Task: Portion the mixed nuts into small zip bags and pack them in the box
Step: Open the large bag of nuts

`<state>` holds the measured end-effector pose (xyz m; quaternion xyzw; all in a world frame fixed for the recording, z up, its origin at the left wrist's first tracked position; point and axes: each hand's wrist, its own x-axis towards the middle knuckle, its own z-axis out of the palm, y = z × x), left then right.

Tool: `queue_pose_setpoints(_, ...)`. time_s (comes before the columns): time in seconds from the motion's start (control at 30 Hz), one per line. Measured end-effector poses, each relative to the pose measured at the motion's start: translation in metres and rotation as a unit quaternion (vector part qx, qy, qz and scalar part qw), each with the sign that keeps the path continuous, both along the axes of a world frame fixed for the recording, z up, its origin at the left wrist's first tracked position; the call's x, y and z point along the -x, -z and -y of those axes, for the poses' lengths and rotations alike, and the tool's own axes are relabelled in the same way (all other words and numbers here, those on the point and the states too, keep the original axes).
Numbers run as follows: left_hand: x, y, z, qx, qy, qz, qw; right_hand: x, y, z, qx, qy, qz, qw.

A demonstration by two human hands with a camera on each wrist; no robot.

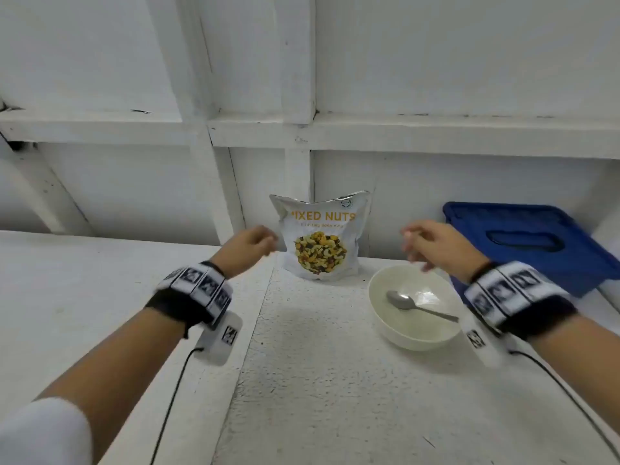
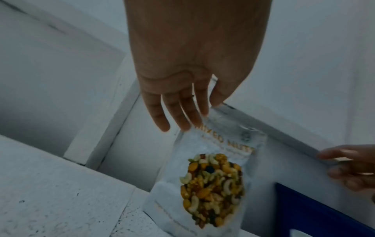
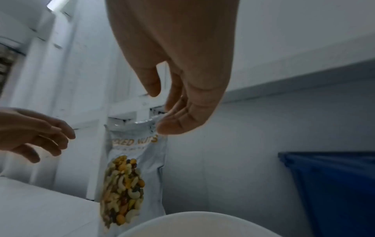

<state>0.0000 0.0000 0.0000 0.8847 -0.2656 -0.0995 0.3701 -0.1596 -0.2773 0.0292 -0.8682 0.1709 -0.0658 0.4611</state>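
A white pouch printed MIXED NUTS (image 1: 320, 236) (image 2: 207, 173) (image 3: 134, 168) stands upright against the back wall. My left hand (image 1: 255, 245) (image 2: 182, 115) hovers just left of its top edge, fingers relaxed and holding nothing. My right hand (image 1: 426, 243) (image 3: 168, 115) hangs to the right of the pouch, above the far rim of a white bowl (image 1: 389, 317) (image 3: 202, 224), fingers loosely curled and empty. A metal spoon (image 1: 416, 305) lies inside the bowl. A blue plastic box lid (image 1: 526, 239) (image 3: 332, 184) rests at the back right.
The white tabletop (image 1: 318, 380) has a seam running down its left-middle. A white wooden wall with beams (image 1: 302, 129) closes off the back. Cables trail from both wrist bands toward me.
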Motion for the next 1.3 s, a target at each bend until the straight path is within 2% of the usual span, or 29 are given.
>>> queue_pose_setpoints(0.07,-0.018,0.003,0.011,0.022,-0.084,0.007,0.996,-0.034,0.007,-0.003,-0.008,0.059,0.019,0.998)
queue_pose_setpoints(0.13,-0.03,0.006,0.022,0.0,-0.129,0.005,0.992,-0.062,0.013,-0.012,0.011,0.069,0.001,0.998)
queue_pose_setpoints(0.27,-0.041,0.016,0.038,-0.04,-0.092,0.038,0.994,-0.097,0.029,-0.025,-0.032,0.039,-0.028,0.998)
queue_pose_setpoints(0.37,-0.048,0.02,0.046,0.042,-0.072,-0.006,0.997,-0.112,0.036,-0.028,-0.048,0.064,-0.006,0.997)
queue_pose_setpoints(0.47,-0.049,0.024,0.046,0.152,-0.124,-0.075,0.978,-0.114,0.039,-0.031,-0.034,0.094,0.022,0.995)
queue_pose_setpoints(0.57,-0.045,0.026,0.041,0.189,-0.137,-0.047,0.971,-0.111,0.043,-0.028,-0.008,0.082,0.04,0.996)
queue_pose_setpoints(0.7,-0.029,0.015,0.028,0.192,-0.144,0.021,0.971,-0.089,0.03,-0.036,-0.094,0.039,0.064,0.993)
queue_pose_setpoints(0.87,0.003,-0.002,0.005,0.24,-0.124,0.01,0.963,-0.03,0.005,-0.056,-0.168,-0.058,0.086,0.98)
queue_pose_setpoints(1.13,0.069,0.018,-0.006,0.183,-0.035,-0.032,0.982,0.076,0.004,-0.068,-0.21,-0.167,0.002,0.963)
queue_pose_setpoints(1.3,0.092,0.027,0.014,0.133,-0.004,-0.024,0.991,0.102,0.01,-0.062,-0.193,-0.219,-0.073,0.954)
